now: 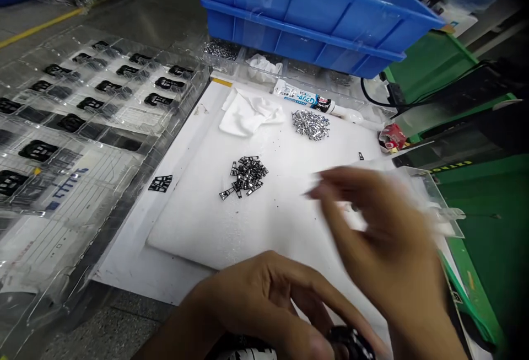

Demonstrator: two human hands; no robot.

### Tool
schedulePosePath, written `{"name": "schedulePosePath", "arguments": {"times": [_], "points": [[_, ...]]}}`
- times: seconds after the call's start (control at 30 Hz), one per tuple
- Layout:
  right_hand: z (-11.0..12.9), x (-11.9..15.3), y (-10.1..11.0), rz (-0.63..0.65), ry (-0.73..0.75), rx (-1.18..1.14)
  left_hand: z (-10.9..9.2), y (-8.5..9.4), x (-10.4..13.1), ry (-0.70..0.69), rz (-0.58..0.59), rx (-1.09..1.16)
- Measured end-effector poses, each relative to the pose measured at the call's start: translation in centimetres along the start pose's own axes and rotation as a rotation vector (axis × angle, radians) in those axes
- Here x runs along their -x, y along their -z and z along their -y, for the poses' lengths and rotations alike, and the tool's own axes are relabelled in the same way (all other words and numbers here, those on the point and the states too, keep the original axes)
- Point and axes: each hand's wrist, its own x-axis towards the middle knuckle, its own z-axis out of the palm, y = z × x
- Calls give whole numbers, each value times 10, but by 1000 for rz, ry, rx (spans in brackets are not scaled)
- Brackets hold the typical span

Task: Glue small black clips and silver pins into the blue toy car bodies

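My left hand [268,299] is curled at the bottom of the view, its thumb and fingers closed around a glossy black part [351,342]. The lower edge of the view cuts that part off. My right hand [384,238] is above the white board, to the right, smeared by motion. Its thumb and forefinger meet in a pinch, and whatever is between the tips is too blurred to name. Left of it on the board lies a pile of small black-framed pieces [250,175]. Behind that sits a heap of shiny silver pieces [311,124].
Clear trays [136,159] with several black parts stand at left. A crumpled white cloth [248,112], a glue tube [301,95] and a flat black piece [161,183] lie on the work surface. A blue bin [306,12] is behind; green panels [487,211] border the right.
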Motion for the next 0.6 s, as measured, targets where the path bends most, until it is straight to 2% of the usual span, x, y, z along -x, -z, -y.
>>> {"name": "schedulePosePath", "arguments": {"times": [0.1,0.13,0.23,0.33,0.43,0.5,0.6], "points": [[0,-9,-32,248,102,227,0,-5,2,49,-4,-59],[-1,-13,-43,280,108,296,0,-6,1,56,-2,-95],[-3,-21,-62,265,92,427,-3,-5,-1,27,27,-185],[-2,-23,-62,282,104,462,-6,-2,-2,-4,59,-218],[-2,-21,-56,274,99,439,-7,4,-3,54,90,-230],[-4,-16,-51,236,81,402,-4,9,-4,70,76,-217],[-9,-1,-36,122,25,302,5,14,-8,1,8,-173]]}}
